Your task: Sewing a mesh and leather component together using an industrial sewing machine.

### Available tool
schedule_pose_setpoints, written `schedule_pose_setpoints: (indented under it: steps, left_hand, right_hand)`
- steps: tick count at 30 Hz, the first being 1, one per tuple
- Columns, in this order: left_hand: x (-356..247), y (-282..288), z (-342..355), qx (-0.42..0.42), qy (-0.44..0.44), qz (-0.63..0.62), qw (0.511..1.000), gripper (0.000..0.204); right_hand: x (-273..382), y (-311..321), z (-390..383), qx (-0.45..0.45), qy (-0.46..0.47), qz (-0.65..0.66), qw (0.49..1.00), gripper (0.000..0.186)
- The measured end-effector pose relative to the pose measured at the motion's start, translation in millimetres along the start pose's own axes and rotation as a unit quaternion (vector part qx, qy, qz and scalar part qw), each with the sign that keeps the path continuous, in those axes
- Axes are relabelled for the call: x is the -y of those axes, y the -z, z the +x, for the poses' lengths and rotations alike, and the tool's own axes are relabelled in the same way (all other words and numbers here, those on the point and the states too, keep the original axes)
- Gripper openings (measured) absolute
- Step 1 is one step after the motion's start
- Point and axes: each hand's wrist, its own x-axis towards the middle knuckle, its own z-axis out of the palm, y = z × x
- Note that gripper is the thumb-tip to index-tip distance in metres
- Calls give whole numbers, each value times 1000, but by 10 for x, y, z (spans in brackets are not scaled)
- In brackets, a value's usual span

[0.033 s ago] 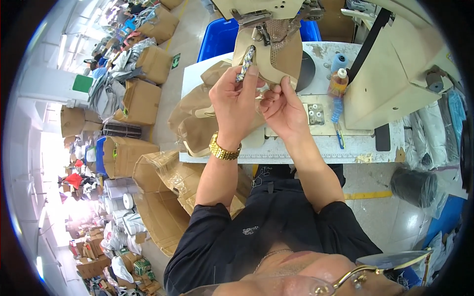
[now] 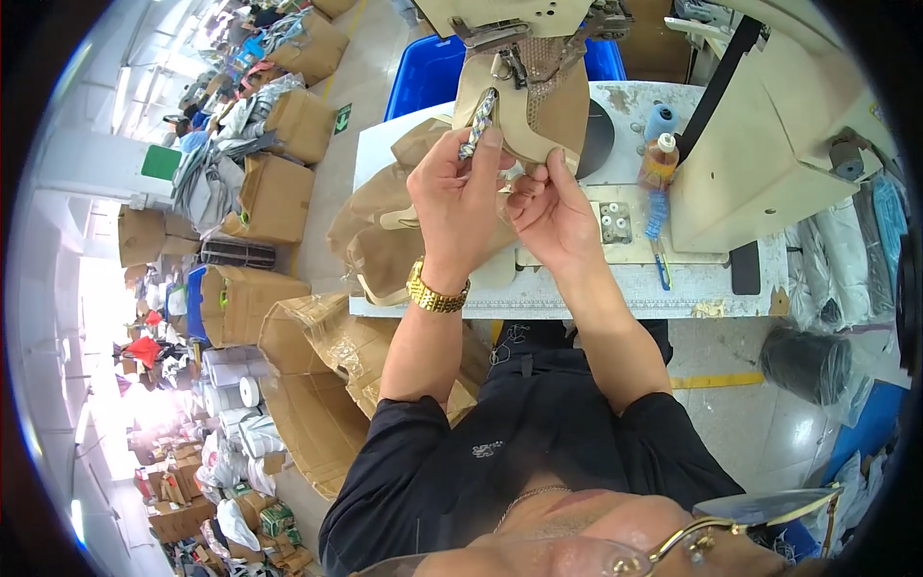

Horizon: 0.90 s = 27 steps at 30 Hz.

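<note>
Under the sewing machine head (image 2: 510, 29) hangs a tan mesh-and-panel fabric piece (image 2: 558, 96). My left hand (image 2: 454, 192) is closed on a slim tool (image 2: 478, 125) with a blue, white and yellow patterned grip, held against the piece. My right hand (image 2: 556, 212) is just right of it, fingers curled, thumb and fingertips pinching the piece’s lower edge. More tan fabric (image 2: 370, 231) lies bunched on the white table (image 2: 702, 298) beside my left wrist.
Right of my hands are a blue thread cone (image 2: 661, 120), bottle (image 2: 659, 163), bobbin tray (image 2: 615, 223), pen (image 2: 662, 269), black flat object (image 2: 744, 269) and machine housing (image 2: 760, 163). A blue bin (image 2: 413, 77) stands behind; open carton (image 2: 308, 404) at lower left; piled boxes (image 2: 298, 125) along the left.
</note>
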Motion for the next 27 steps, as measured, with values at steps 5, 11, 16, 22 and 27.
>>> schedule_pose_setpoints:
  steps: [5,11,16,22,27]
  left_hand:
    - [11,194,-82,-12,-8,65,998,17]
    - [-96,337,174,19,-466,358,809,41]
    - [26,312,427,107,-473,356,799,47]
    - [147,256,577,102,-543,297,779,40]
    - [158,228,554,94,-548,295,777,38]
  right_hand:
    - [6,24,7,1,-4,23,1000,15]
    - [34,-38,-55,-27,9,-17,999,21]
    - [62,43,-53,4,18,-29,999,27]
    - [94,38,-47,7,20,-28,999,21]
    - [117,19,-68,0,23,-32,999,21]
